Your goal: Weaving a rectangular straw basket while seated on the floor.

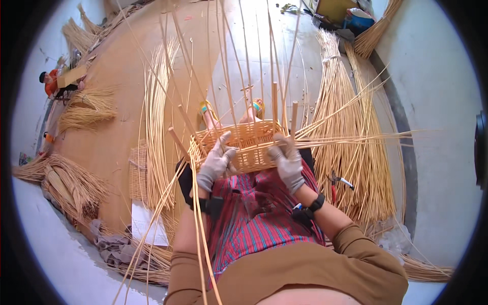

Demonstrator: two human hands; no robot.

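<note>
- Centre: a pale tan, rectangular basket of woven cane (256, 160), part-made, sits over the person's lap with its open side facing up.
- At 8 o'clock on the basket: the left hand in a grey-white glove (216, 163) touches its near wall. One finger points upward and the thumb reaches inward; I cannot tell whether they pinch the weave, since the fingertips blur into it.
- At 4 o'clock on the basket: the right hand, gloved alike (288, 161), has its thumb and fingers pressed together on the near wall's rim, pinching it.
- Thick round wooden sticks (294, 119) stand at the basket's corners, and thin, long cane stakes (238, 56) fan out toward 12 o'clock. Loose canes trail toward 3 and 7 o'clock.
- Below, at 6 o'clock: a red striped cloth (264, 218) covers the lap, beneath a brown long-sleeved top (305, 264).
- From 2 to 4 o'clock: a large sheaf of straw-coloured canes (338, 107) lies on the floor, with hand cutters (334, 179) resting on it.
- At 10 o'clock: a narrower strip of loose pale canes (158, 112).
- Toward 9 o'clock: a flat woven cane panel (138, 175); at 8, a white paper sheet (147, 223).
- Far off, between 9 and 10: another person in orange (51, 87).
</note>
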